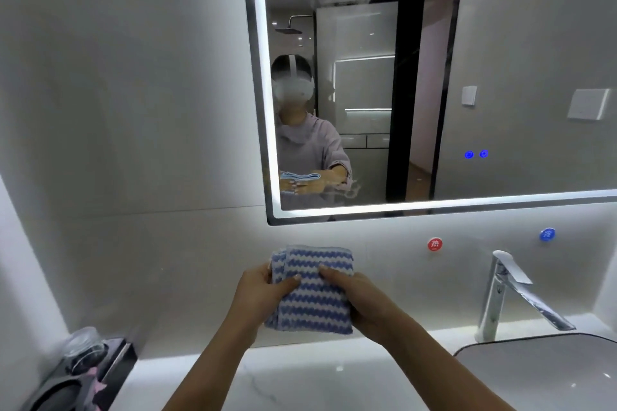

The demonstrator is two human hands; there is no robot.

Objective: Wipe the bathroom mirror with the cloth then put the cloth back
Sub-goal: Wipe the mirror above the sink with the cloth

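Folded into a thick pad, the blue-and-white zigzag-striped cloth (pixel 314 297) is up in the air, gripped on either side by the left hand (pixel 263 294) and right hand (pixel 362 299). It sits just below the rectangular light-bordered wall mirror (pixel 517 60), whose glass shows hazy smears up top.

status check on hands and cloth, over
Folded cloth gripped by left hand and right hand. Held below mirror, off the glass. Nothing between them.
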